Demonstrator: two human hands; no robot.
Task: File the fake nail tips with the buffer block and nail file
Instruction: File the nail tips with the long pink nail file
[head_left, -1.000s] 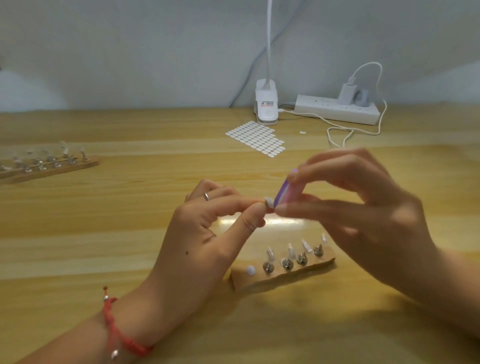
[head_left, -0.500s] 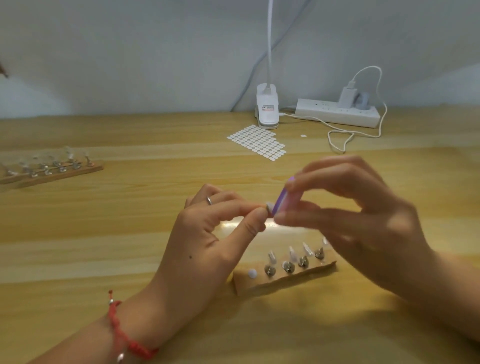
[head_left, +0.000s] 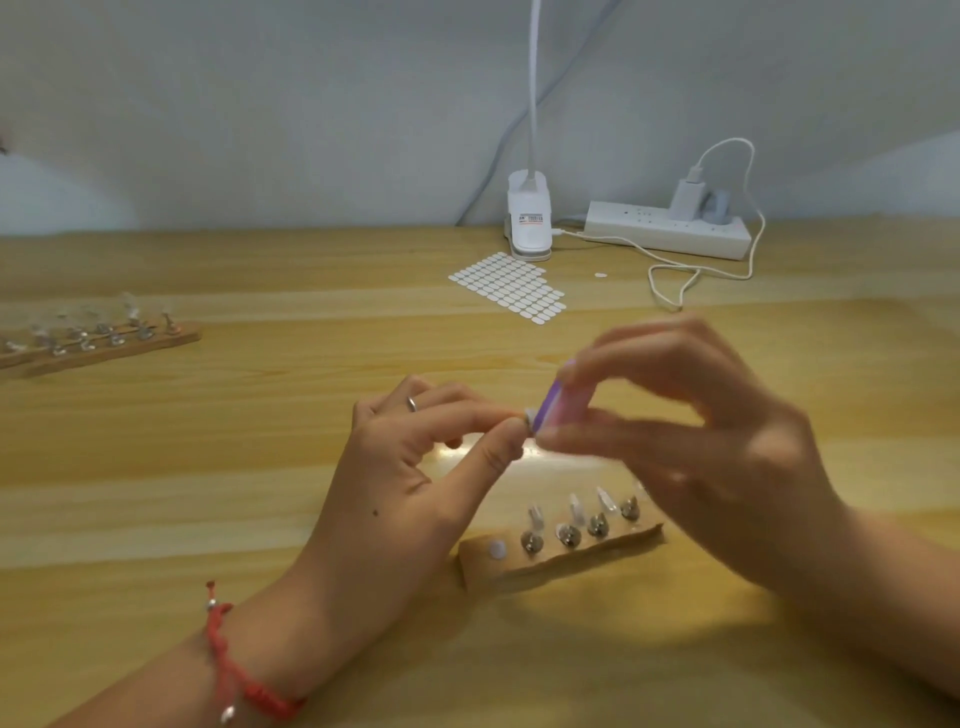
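My left hand (head_left: 415, 467) pinches a small clear nail tip (head_left: 529, 415) between thumb and forefinger above the table. Against that tip, my right hand (head_left: 691, 447) holds a purple and pink buffer block (head_left: 563, 402) between thumb and fingers; the hand is motion-blurred. Below the hands lies a wooden strip (head_left: 561, 558) with several clear nail tips standing on metal mounts and one white sticky dot at its left end.
A second wooden strip (head_left: 98, 343) with several nail tips lies at the far left. A sheet of white sticky dots (head_left: 509, 286), a clip lamp base (head_left: 529, 223), a power strip (head_left: 670, 234) and a white cable (head_left: 675, 280) sit toward the back.
The right hand and buffer block shifted slightly up and down against the nail tip; the left hand keeps its pinch. The camera view tilted a little.
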